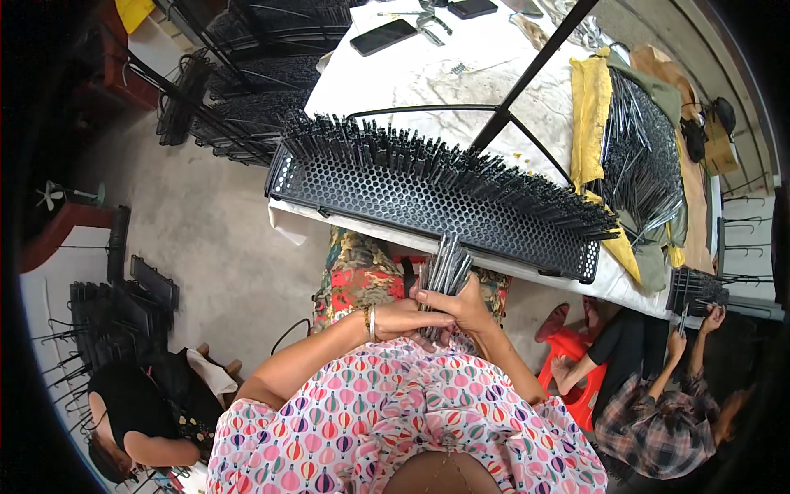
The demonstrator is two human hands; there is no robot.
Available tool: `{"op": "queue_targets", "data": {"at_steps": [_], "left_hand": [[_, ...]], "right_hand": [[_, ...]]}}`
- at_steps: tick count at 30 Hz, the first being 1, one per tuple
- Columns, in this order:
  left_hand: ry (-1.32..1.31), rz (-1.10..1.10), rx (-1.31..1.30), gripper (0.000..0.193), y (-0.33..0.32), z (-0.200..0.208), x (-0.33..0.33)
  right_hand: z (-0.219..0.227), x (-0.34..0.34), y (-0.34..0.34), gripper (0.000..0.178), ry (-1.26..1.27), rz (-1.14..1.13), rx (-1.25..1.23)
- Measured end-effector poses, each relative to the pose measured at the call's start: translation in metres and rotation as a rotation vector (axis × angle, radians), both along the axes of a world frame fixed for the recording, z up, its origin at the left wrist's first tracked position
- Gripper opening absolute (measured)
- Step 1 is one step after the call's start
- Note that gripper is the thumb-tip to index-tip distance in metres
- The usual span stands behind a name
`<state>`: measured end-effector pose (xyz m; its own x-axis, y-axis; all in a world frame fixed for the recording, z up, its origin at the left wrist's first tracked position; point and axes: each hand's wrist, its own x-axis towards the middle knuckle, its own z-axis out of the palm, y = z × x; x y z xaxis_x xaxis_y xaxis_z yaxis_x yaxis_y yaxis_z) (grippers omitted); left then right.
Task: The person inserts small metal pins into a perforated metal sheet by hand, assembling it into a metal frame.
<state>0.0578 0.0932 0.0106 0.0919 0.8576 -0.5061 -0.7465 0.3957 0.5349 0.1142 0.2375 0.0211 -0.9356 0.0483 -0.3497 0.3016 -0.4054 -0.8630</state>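
In front of my lap I hold a bundle of thin dark metal-looking rods [447, 265], their upper ends pointing toward the table. My right hand [467, 309] is wrapped round the bundle, its thumb across the rods. My left hand [411, 319] is closed about the bundle's lower part; some of its fingers are hidden. Just beyond the rods lies a long black perforated metal tray [395, 194] at the table's near edge. Many similar black rods [428, 156] stand upright in rows along its far side.
A white-covered table [428, 78] carries a phone [383, 38] and an opened yellow-edged sack of rods [642, 156]. A black post [535, 70] rises by the tray. Black racks [263, 58] stand far left. One person [658, 420] works at right near a red stool [581, 387]; another [136, 412] is at left.
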Motion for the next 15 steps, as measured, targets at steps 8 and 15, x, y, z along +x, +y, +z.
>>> {"op": "queue_targets", "data": {"at_steps": [8,15], "left_hand": [[-0.23,0.087,0.133,0.03,-0.004,-0.008,-0.01],[-0.116,0.149,0.013,0.028,0.003,-0.007,-0.01]], "right_hand": [[0.005,-0.009,0.004,0.046,-0.039,-0.045,-0.209],[0.008,-0.02,0.009,0.04,-0.028,0.032,-0.2]]}}
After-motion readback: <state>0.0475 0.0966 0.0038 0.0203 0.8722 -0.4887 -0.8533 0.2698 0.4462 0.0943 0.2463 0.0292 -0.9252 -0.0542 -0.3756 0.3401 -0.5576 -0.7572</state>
